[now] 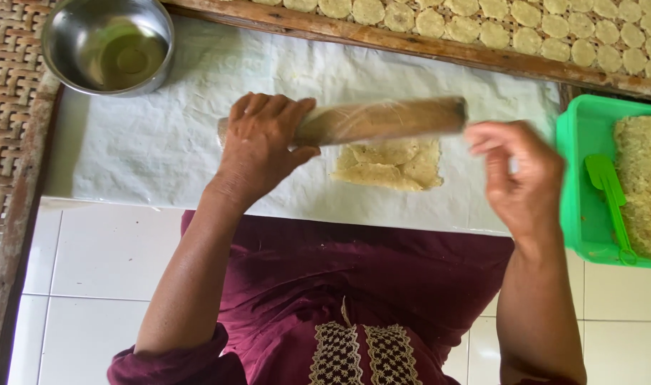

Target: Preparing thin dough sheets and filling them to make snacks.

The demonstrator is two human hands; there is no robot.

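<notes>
A wooden rolling pin (382, 120) wrapped in clear plastic lies across a white sheet (161, 142), just above a flattened patch of pale yellow dough (393, 165). My left hand (261, 142) grips the pin's left end with the fingers curled over it. My right hand (518, 175) hovers at the pin's right end, blurred, fingers bent and apart from the wood, with nothing in it.
A steel bowl (108, 46) holding a little oil stands at the top left. A wooden-framed rack (482, 28) with several round dough discs runs along the top. A green tub (578, 185) at the right holds dough and a green spatula (607, 192).
</notes>
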